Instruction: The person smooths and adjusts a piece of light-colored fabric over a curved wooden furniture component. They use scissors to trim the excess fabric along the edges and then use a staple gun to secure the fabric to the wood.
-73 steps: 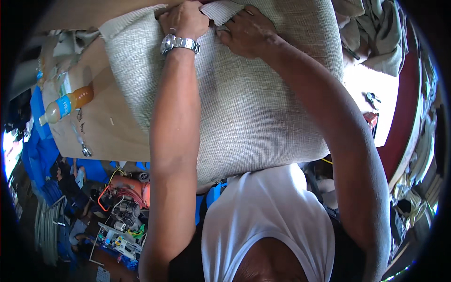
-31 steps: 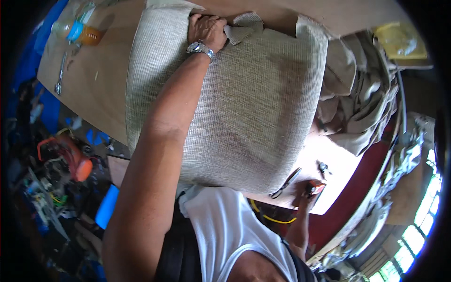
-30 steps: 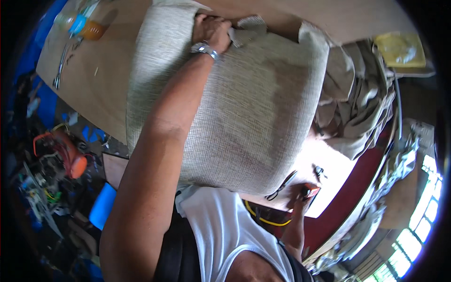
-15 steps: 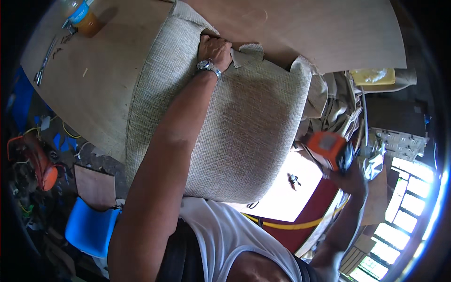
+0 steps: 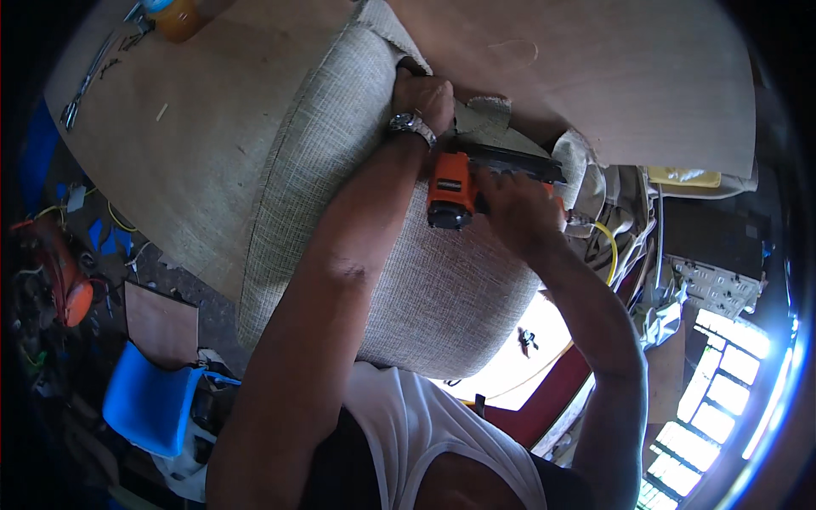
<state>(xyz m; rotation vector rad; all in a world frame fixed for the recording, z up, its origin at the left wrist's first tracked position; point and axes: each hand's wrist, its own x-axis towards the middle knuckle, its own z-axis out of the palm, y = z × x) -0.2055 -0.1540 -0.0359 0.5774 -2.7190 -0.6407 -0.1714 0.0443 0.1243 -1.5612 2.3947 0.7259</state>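
Note:
A seat-like piece covered in beige woven fabric [image 5: 450,289] leans close against me, its loose fabric edge at the far side by a brown board. My left hand [image 5: 425,100], with a watch on the wrist, is closed at that far edge. Its fingers grip the fabric there and are partly hidden in a fold. Over the upper right of the fabric, my right hand [image 5: 516,208] is wrapped round the handle of an orange and black staple gun [image 5: 452,189]. The gun's dark front end points toward the far edge, near my left hand. A yellow air hose [image 5: 610,246] runs from its handle.
Scissors [image 5: 78,102] and an orange-filled bottle [image 5: 174,21] are at the far left of the brown board [image 5: 187,153]. A blue chair [image 5: 153,399] stands low on the left. Crumpled beige cloth [image 5: 616,200] lies to the right, near a bright barred window [image 5: 705,408].
My right hand has brought the staple gun from the right side onto the fabric, near my left hand. My left hand keeps its grip on the edge. The view has shifted slightly.

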